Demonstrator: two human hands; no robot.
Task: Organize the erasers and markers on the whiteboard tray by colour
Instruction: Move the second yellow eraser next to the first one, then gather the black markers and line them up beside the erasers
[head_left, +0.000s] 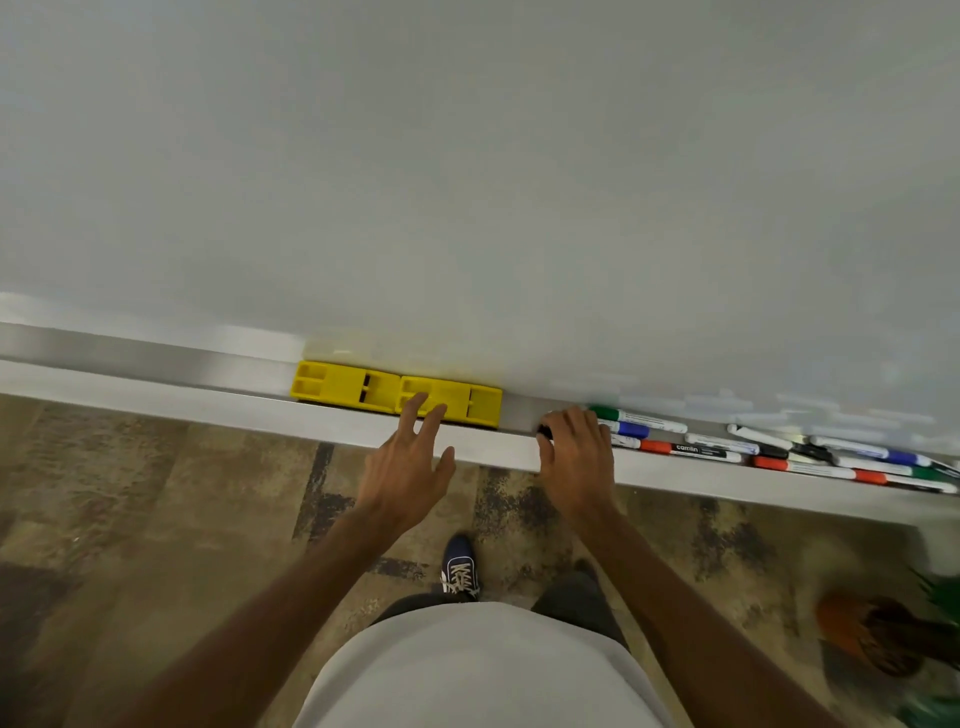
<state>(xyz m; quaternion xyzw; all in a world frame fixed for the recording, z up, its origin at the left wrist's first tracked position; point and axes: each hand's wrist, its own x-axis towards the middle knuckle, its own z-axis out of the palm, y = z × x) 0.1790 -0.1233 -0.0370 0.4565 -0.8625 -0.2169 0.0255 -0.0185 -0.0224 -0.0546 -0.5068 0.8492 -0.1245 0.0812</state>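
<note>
Two yellow erasers, the left eraser (343, 388) and the right eraser (480, 404), sit end to end on the tray (156, 387), tight against the whiteboard (467, 182). The left hand (410, 462), fingers straight and spread, reaches over the right eraser; contact is hard to call. The right hand (576, 457) curls round a black marker (544, 430) at the tray's front edge, with loose markers (691, 450) piled toward its right end.

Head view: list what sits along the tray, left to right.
Yellow eraser → second yellow eraser → right hand gripping a black marker → loose markers.
</note>
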